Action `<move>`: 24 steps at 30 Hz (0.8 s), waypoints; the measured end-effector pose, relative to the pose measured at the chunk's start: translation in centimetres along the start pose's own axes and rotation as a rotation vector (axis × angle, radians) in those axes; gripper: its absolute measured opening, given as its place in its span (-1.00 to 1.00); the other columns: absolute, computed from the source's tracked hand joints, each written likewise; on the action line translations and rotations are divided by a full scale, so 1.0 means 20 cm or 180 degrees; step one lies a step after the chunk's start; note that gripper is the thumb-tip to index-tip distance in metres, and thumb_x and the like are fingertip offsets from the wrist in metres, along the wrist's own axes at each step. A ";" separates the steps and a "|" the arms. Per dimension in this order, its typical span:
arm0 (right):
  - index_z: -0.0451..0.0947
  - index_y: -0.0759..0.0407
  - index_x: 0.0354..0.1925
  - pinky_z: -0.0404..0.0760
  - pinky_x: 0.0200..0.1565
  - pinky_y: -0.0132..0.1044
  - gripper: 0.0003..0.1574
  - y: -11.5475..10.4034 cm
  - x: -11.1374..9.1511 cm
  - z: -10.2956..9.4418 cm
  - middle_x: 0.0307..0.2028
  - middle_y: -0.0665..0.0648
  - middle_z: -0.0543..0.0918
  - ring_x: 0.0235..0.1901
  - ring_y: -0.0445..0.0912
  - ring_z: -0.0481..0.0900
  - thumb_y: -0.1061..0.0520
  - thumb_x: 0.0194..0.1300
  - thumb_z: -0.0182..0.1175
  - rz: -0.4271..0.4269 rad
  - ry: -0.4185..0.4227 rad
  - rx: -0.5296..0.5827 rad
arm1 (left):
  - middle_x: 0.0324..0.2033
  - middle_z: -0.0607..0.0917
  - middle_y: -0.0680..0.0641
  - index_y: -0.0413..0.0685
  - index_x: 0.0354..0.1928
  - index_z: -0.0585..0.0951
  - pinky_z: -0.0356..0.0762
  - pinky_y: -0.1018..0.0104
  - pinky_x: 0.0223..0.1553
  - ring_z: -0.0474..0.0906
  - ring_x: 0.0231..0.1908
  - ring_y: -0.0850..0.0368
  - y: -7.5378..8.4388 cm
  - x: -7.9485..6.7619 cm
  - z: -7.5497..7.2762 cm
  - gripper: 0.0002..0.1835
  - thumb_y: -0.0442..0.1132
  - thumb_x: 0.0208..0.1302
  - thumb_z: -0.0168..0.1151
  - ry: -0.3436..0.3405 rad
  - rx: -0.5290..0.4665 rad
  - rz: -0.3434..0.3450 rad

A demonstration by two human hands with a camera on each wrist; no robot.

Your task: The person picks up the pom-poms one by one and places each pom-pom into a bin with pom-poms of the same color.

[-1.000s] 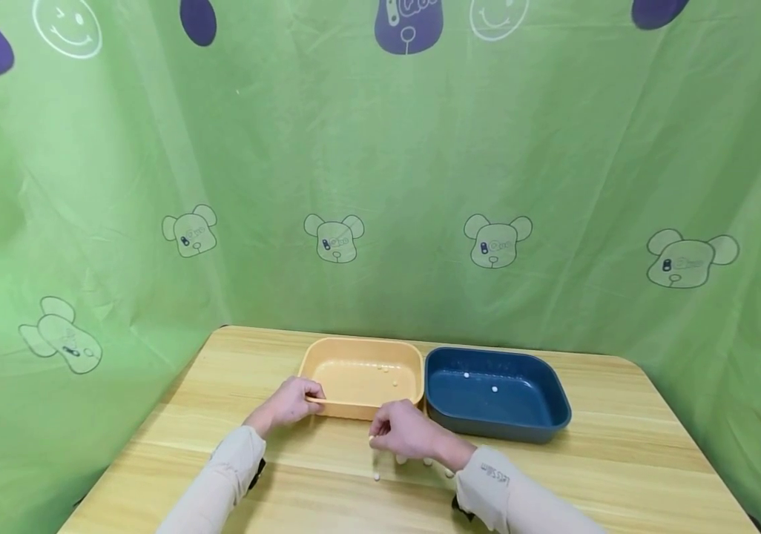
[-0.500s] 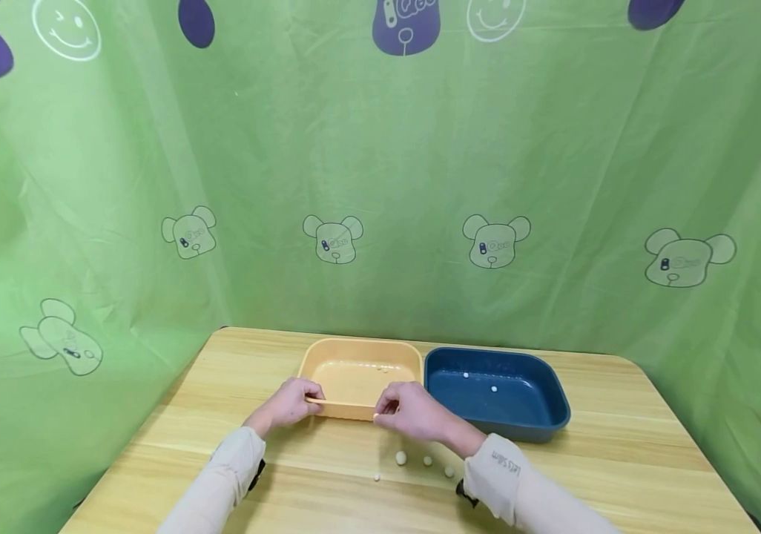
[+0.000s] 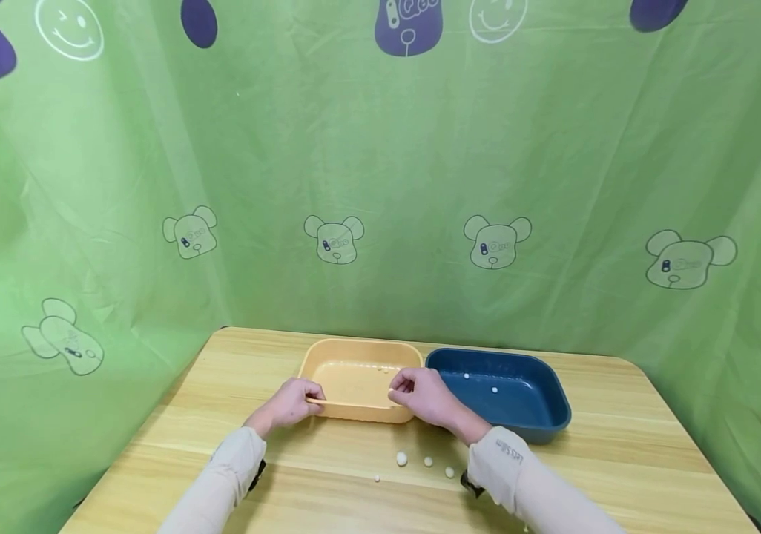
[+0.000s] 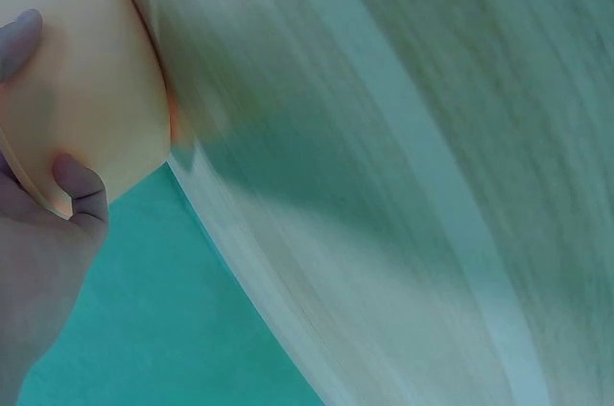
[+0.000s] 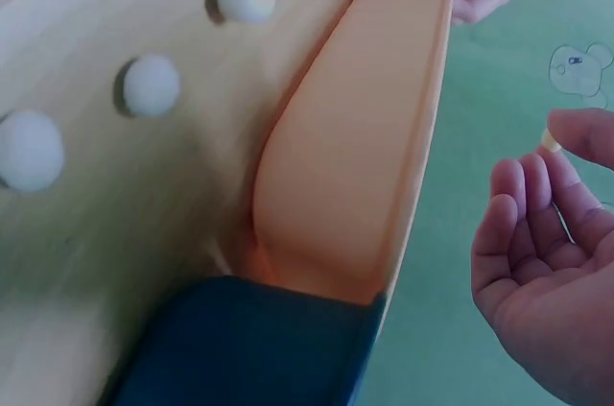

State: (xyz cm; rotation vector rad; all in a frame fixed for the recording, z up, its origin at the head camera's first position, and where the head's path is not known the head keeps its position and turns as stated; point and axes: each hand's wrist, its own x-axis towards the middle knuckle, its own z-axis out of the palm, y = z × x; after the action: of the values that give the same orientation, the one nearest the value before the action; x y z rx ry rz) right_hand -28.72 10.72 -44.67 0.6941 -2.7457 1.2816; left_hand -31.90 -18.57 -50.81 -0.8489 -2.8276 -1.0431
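Note:
My left hand (image 3: 292, 401) grips the front-left rim of the orange bin (image 3: 360, 412), thumb on the outer wall in the left wrist view. A tiny pale ball (image 5: 550, 140) is pinched between the thumb and index finger of my right hand (image 3: 429, 397), its other fingers loosely bent. That hand is above the orange bin's front-right corner. A few tiny balls (image 3: 386, 371) lie on the orange bin's floor. Two white balls (image 3: 495, 390) lie apart inside the dark blue bin (image 3: 521, 400), which stands right beside the orange one.
Several white balls of different sizes lie on the wooden table (image 3: 327, 497) in front of the bins, among them a larger ball (image 3: 402, 459) and a very small ball (image 3: 377, 478). A green printed curtain (image 3: 414, 297) hangs behind the table and along its sides.
With the tiny ball pinched, my right hand has risen from the tabletop and moved forward and right, over the orange bin. Balls it covered on the table now show. My left hand stays put.

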 end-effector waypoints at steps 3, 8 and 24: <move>0.60 0.09 -0.43 0.49 -0.35 -0.34 -0.94 0.02 0.01 0.00 -0.52 -0.07 0.55 -0.46 -0.18 0.47 0.22 0.16 0.29 0.0047 0.0084 -0.0008 | -0.55 0.57 0.20 0.05 -0.53 0.64 0.41 0.33 -0.33 0.41 -0.46 0.30 0.00 0.00 0.00 -0.84 -0.39 0.04 0.37 0.0004 -0.0025 0.0047; 0.60 0.09 -0.43 0.49 -0.34 -0.34 -0.95 0.06 0.04 0.02 -0.52 -0.06 0.55 -0.45 -0.19 0.47 0.21 0.16 0.30 0.0166 0.0185 -0.0033 | -0.57 0.56 0.22 0.06 -0.54 0.63 0.41 0.35 -0.37 0.40 -0.48 0.32 0.00 -0.01 -0.01 -0.82 -0.41 0.02 0.36 0.0068 -0.0096 0.0268; 0.60 0.11 -0.44 0.49 -0.35 -0.32 -0.94 0.15 0.08 0.04 -0.52 -0.04 0.55 -0.46 -0.17 0.46 0.23 0.15 0.30 0.0326 0.0254 0.0071 | -0.57 0.56 0.23 0.08 -0.54 0.63 0.40 0.35 -0.33 0.42 -0.47 0.30 -0.01 0.00 0.00 -0.83 -0.37 0.04 0.38 -0.0033 -0.0046 -0.0060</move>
State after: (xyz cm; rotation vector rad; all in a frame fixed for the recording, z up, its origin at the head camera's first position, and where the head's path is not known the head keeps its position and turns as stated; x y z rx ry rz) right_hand -31.28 11.10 -46.96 0.4979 -2.7390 1.3299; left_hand -32.02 -18.61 -50.85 -0.8329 -2.8456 -1.0656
